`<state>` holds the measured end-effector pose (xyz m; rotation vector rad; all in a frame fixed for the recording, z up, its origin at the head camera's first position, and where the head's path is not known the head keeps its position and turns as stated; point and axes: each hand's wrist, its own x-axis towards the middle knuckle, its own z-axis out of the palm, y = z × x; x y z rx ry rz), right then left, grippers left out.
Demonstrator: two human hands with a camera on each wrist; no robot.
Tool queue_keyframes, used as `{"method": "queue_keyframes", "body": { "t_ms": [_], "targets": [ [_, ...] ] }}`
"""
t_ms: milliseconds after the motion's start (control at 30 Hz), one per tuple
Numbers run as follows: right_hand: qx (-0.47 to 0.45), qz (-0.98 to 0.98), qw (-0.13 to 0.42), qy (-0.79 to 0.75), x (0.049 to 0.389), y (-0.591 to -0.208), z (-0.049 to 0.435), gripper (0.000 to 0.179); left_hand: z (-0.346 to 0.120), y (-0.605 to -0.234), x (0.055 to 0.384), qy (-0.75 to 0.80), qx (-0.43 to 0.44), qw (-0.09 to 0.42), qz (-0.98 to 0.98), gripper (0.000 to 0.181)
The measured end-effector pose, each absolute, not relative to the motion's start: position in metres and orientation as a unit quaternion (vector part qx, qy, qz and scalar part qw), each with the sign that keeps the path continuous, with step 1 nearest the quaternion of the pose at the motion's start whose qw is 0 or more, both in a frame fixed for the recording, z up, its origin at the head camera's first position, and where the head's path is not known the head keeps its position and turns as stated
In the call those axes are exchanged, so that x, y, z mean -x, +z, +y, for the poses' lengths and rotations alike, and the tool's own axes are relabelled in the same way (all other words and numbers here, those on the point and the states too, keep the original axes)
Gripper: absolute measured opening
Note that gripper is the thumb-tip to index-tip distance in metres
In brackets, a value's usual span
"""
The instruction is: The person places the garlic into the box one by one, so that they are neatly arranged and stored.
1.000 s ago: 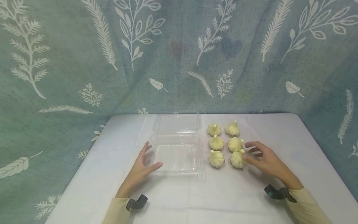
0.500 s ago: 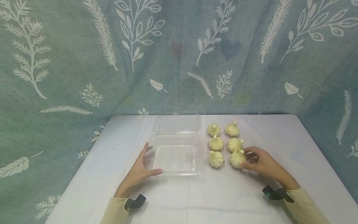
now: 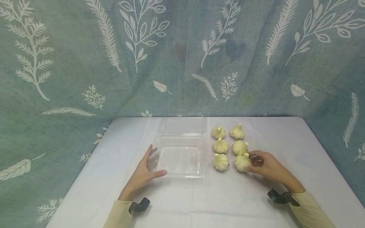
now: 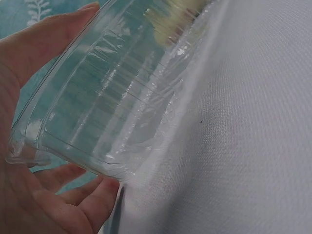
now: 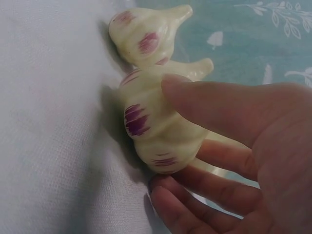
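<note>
An open clear plastic container (image 3: 179, 174) rests on the white table. My left hand (image 3: 144, 172) holds its near left corner, thumb along the front rim and the other fingers at the left side. In the left wrist view, fingertips (image 4: 105, 192) press near the base of the container's wall (image 4: 87, 107). My right hand (image 3: 266, 166) grips the nearest right garlic bulb (image 3: 241, 162) from its right side. Seen from the right wrist, the thumb lies over this purple-streaked garlic bulb (image 5: 163, 124), with fingers curled on the opposite side. Both bulb and container stand on the cloth.
Several more pale garlic bulbs (image 3: 220, 146) stand in two columns right of the container, one (image 3: 220, 162) directly left of the held bulb. The container's hinged lid (image 3: 181, 125) lies open toward the back. A leaf-patterned curtain (image 3: 182, 63) hangs behind the table (image 3: 271, 133).
My right hand has moved slightly inward, and its fingers and thumb have closed round the near right garlic bulb. The left hand stays at the container's corner.
</note>
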<state>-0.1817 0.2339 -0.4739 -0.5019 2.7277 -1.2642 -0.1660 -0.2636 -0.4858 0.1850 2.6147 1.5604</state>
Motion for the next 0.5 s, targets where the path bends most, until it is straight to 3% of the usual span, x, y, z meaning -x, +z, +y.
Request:
{"method": "queue_keyframes", "body": {
  "t_ms": [500],
  "targets": [
    [0.149, 0.882, 0.080, -0.441, 0.1804, -0.4719, 0.2350, 0.058, -0.2645, -0.4896, 0.1663, 0.549, -0.078, 0.048, 0.831, 0.127]
  ]
}}
